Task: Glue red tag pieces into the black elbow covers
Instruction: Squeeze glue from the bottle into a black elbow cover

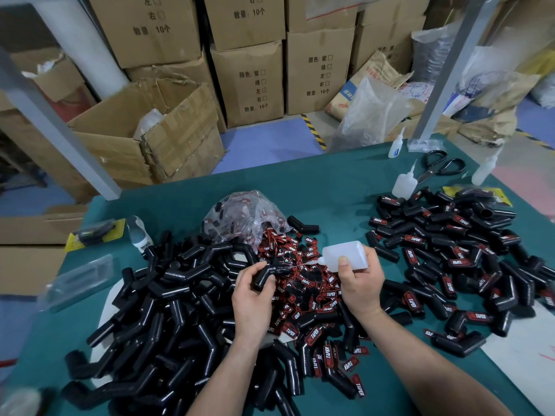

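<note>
Over the middle of the green table (330, 181), the left hand (252, 295) wraps a black bent elbow cover (262, 279); the right hand (360, 283) grips a translucent glue bottle (345, 254). Oversqueezing may drip glue onto the red tags (312, 283) beneath.

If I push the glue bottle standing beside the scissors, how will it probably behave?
The bottle by the scissors probably tips easily: it stands upright, tall with a thin nozzle. It looks like thin translucent plastic, so it is likely light and squeezable.
</note>
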`<state>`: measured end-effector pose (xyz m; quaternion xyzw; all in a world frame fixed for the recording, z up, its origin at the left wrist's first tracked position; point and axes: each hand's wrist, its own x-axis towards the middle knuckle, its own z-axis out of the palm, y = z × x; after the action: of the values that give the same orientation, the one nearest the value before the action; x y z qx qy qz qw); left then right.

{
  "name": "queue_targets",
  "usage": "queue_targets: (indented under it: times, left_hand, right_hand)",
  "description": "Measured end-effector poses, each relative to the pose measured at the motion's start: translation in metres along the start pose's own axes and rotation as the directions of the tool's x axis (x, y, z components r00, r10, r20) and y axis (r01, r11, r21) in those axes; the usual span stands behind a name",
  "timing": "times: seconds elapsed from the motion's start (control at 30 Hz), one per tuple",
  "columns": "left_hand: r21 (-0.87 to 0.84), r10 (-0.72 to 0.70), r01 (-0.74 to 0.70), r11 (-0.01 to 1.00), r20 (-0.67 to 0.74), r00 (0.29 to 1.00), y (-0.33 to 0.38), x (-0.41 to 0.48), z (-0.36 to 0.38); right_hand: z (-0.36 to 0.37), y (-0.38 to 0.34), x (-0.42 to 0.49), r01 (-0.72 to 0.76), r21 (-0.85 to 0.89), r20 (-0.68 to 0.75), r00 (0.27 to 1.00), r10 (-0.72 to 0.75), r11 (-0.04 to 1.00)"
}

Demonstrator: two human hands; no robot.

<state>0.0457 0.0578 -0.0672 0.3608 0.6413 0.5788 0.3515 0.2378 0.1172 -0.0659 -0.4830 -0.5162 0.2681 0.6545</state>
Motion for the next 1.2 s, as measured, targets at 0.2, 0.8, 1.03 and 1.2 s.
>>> queue_targets:
  times: [0.2,0.8,1.03,1.2]
  left_hand:
    - [-0.002,-0.024,0.024,1.000,-0.007,1.000,-0.0017,0.0004,-0.0004]
    - [0.007,-0.025,0.025,1.000,-0.015,1.000,-0.0004,0.0005,0.0001]
    - [0.014,-0.022,0.023,1.000,-0.022,1.000,-0.0010,0.0006,-0.0007]
    - [0.013,-0.038,0.038,0.999,-0.012,0.999,-0.0017,0.0011,0.0003]
  right_hand:
    - [0.0002,0.0013,-0.0010,0.012,0.003,0.003,1.000,-0.012,1.000]
    - [0.0001,0.0027,-0.0013,0.028,-0.001,0.007,1.000,-0.028,1.000]
    - [0.0005,0.0013,-0.0010,0.031,-0.015,-0.001,1.000,-0.031,0.999]
    - [-0.0001,0.0022,-0.0012,0.027,-0.021,0.003,1.000,-0.027,0.999]
